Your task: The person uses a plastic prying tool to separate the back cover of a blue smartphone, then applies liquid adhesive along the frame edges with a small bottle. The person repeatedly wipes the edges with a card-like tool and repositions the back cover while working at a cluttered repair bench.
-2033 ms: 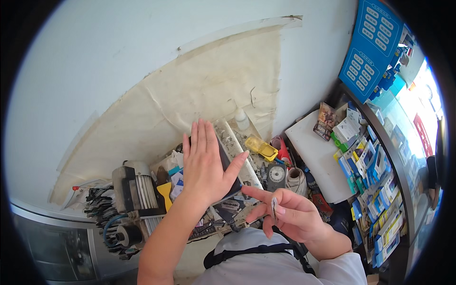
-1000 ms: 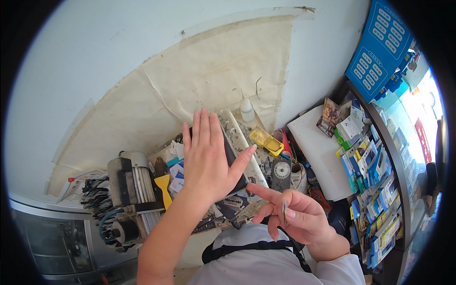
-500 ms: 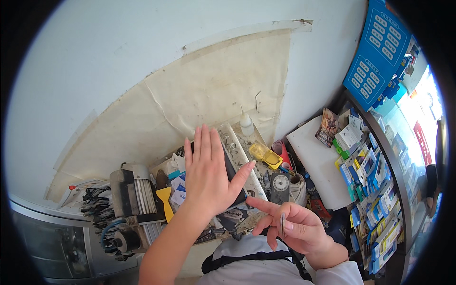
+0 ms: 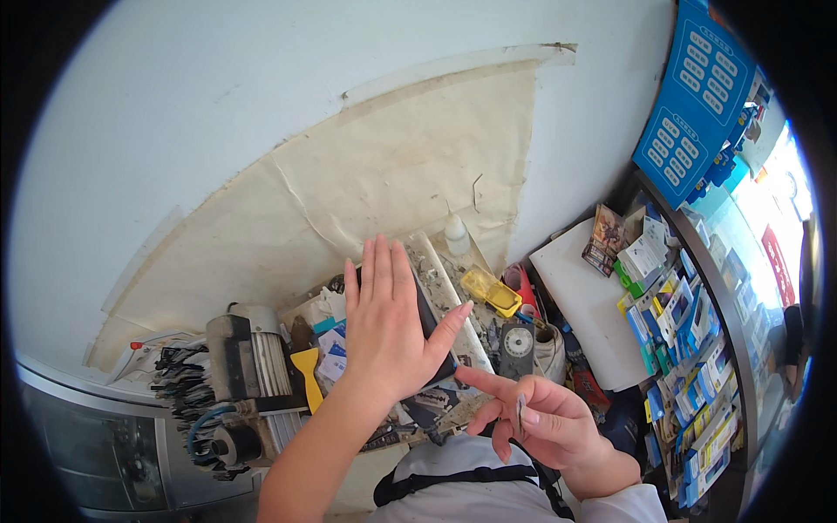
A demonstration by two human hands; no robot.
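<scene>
My left hand [image 4: 388, 327] lies palm down, fingers straight, on a dark flat rectangular item [image 4: 423, 301], hiding most of it, on a cluttered workbench. My right hand [image 4: 554, 423] pinches a small thin flat piece [image 4: 520, 411] near the thumb, while its index fingertip touches the dark item's lower right corner. Left of my left hand is a yellow scraper [image 4: 307, 376]. Beside the dark item runs a dirty white slab [image 4: 471, 344], with a razor blade [image 4: 436, 399] lying below. A yellow plastic case [image 4: 493, 292] and a device with a round dial [image 4: 518, 347] are to the right.
A motorised machine [image 4: 231, 353] and dark flat pieces [image 4: 179, 397] crowd the left. A white dropper bottle [image 4: 455, 234] stands at the back wall [image 4: 174, 105]. A white board [image 4: 580, 305], packaged goods [image 4: 689, 383] and a glass display case [image 4: 732, 270] occupy the right.
Over two seconds the view has shifted slightly, hands and bench now sitting a little lower and further right in it. Both hands keep the same pose against the dark item.
</scene>
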